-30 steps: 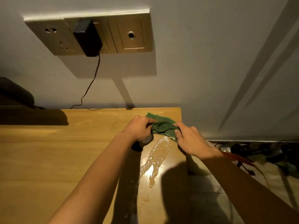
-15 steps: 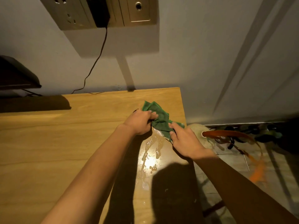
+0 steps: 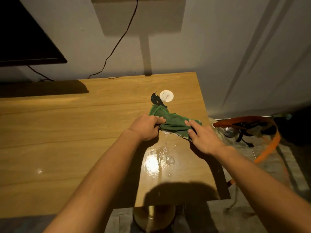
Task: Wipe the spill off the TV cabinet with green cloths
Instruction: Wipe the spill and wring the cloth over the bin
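A crumpled green cloth (image 3: 173,122) lies on the wooden TV cabinet top (image 3: 75,132) near its right edge. My left hand (image 3: 145,127) grips the cloth's left end. My right hand (image 3: 202,138) pinches its right end, near the cabinet's edge. A wet spill (image 3: 165,154) of droplets and a shiny film spreads on the wood just in front of the cloth, between my forearms. The cloth's near edge touches the top of the wet patch.
A small black object (image 3: 156,100) and a white round disc (image 3: 166,96) sit just behind the cloth. A dark TV (image 3: 25,39) stands at the back left, with a black cable (image 3: 117,42) down the wall. On the floor at the right lie an orange strap (image 3: 267,148) and clutter.
The view has tilted down and the wall sockets have left the frame. Both hands drew the cloth toward me over the spill; the long puddle has shrunk to droplets, and the black object and disc are uncovered.
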